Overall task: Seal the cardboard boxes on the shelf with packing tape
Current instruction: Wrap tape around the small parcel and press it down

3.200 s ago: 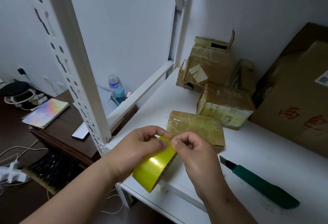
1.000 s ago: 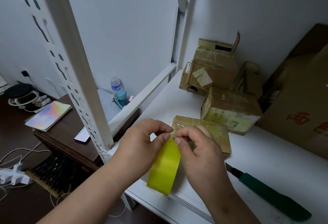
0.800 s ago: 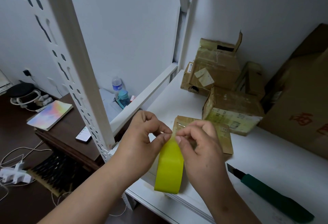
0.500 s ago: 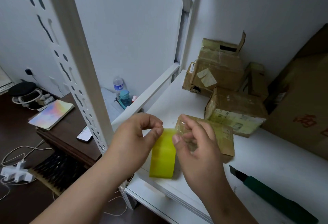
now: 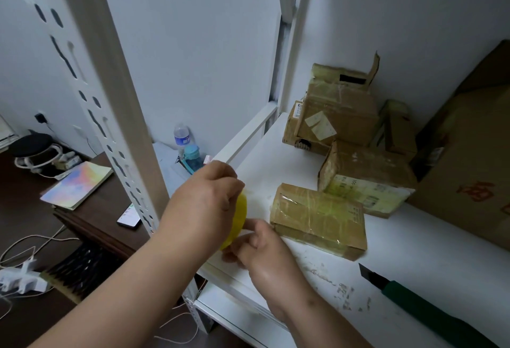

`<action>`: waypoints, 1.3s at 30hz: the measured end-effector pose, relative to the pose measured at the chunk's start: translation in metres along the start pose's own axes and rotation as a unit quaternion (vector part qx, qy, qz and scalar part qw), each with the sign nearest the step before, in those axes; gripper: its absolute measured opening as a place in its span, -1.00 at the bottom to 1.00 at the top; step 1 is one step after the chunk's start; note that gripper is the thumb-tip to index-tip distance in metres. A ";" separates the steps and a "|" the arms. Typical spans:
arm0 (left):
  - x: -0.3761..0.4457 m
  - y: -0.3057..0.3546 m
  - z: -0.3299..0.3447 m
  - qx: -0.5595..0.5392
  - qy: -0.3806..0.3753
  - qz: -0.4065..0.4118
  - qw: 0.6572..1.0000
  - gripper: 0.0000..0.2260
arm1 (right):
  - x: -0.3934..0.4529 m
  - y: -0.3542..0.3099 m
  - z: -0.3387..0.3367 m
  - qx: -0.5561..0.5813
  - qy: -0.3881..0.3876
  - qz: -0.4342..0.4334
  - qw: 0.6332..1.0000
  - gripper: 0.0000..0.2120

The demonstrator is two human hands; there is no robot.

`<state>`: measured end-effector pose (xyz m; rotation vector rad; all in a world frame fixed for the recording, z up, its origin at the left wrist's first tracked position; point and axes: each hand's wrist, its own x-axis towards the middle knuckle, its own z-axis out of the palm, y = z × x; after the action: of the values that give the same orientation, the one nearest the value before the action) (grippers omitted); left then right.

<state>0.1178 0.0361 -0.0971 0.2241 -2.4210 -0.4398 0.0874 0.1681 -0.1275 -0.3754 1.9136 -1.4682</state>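
- The yellow tape roll (image 5: 240,216) sits up on edge at the front left corner of the white shelf (image 5: 414,259), mostly hidden behind the hands, so only a curved yellow sliver shows.
- The flat box (image 5: 317,219) lies just right of the roll, wrapped in shiny clear tape, long side running front to back-ish.
- The labelled box (image 5: 364,180) is right behind it, tilted, with a pale printed label on its front face.
- Stacked boxes (image 5: 335,115) sit at the back by the wall; the top one's flap sticks up.
- The big carton (image 5: 469,171) with red print fills the right side.
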 end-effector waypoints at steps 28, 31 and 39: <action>0.017 0.030 0.065 0.111 -0.318 0.090 0.937 -0.11 | -0.006 0.044 -0.127 -0.462 0.248 -0.197 0.828 -0.47; 0.013 0.029 0.066 0.132 -0.323 0.085 0.933 -0.12 | -0.006 0.047 -0.128 -0.476 0.246 -0.198 0.821 -0.48; 0.026 0.034 0.061 0.034 -0.388 0.004 0.921 -0.35 | -0.006 0.046 -0.124 -0.471 0.250 -0.186 0.825 -0.43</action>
<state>0.0572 0.0764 -0.1135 0.0675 -3.2180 -0.5072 0.0171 0.2774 -0.1526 -0.9135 3.0764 -0.7225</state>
